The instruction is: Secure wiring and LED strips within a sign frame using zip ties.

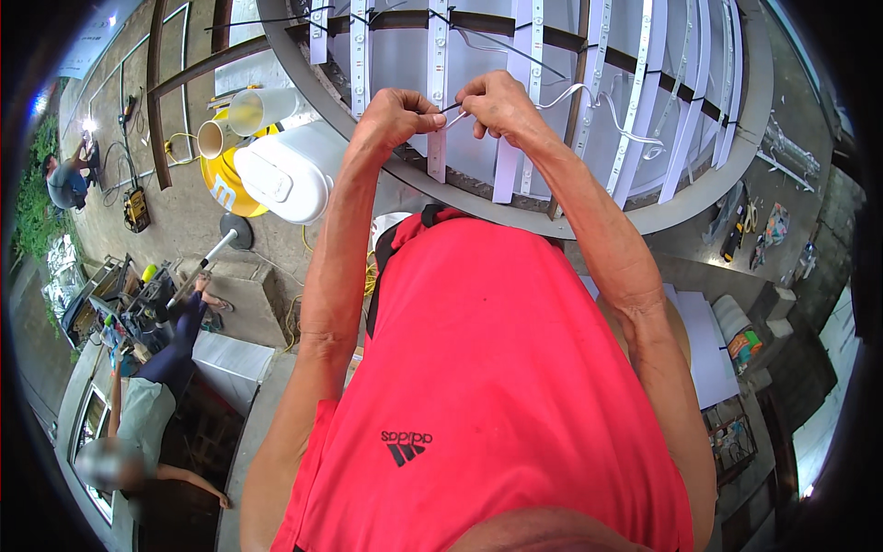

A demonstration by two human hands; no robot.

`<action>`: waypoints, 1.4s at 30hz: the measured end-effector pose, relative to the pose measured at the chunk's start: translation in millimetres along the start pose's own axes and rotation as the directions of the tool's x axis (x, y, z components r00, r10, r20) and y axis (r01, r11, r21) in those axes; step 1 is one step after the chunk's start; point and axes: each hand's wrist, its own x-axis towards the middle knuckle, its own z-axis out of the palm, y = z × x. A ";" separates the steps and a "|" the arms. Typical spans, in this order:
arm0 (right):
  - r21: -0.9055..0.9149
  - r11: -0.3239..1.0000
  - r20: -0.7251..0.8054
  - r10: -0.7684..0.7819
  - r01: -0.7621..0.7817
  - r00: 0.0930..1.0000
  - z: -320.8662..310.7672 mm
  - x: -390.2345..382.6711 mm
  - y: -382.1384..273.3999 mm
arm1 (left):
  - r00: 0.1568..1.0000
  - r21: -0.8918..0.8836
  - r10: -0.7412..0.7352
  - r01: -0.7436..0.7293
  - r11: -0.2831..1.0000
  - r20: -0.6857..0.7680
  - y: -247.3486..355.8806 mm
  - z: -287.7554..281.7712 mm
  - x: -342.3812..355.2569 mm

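Note:
Both my hands meet over the near part of a large round metal frame (676,213) fitted with white LED strips (438,74). My left hand (397,118) is closed, its thumb and fingers pinching the end of a thin dark wire (451,108). My right hand (504,109) is closed too, pinching the other end of that short dark piece. A pale wire end shows just below it, between the hands. White wire (635,136) loops over the strips to the right of my right hand. Black ties bind the strips to brown crossbars (552,37).
Left of the frame stand a white lidded container (285,179), a yellow round piece (221,175) and clear tubing (260,110). One person (147,414) is at lower left, another (66,181) at far left. Tools (733,235) and white sheets (704,345) lie at right.

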 end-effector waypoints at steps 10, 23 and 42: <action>-0.063 0.958 -0.217 -0.286 0.279 0.933 14.1 -7.5 8.9 | 0.999 -0.108 0.032 -0.028 0.994 0.038 2.9 -3.3 -7.3; 0.215 0.891 -0.267 -0.340 0.400 0.902 17.6 -16.4 28.3 | 0.998 -0.058 -0.011 0.014 0.998 0.055 11.9 -4.6 -16.9; -0.026 0.844 -0.268 -0.522 0.536 0.810 17.6 -11.3 30.3 | 0.995 -0.111 0.062 -0.052 0.992 0.084 7.3 -3.6 -9.1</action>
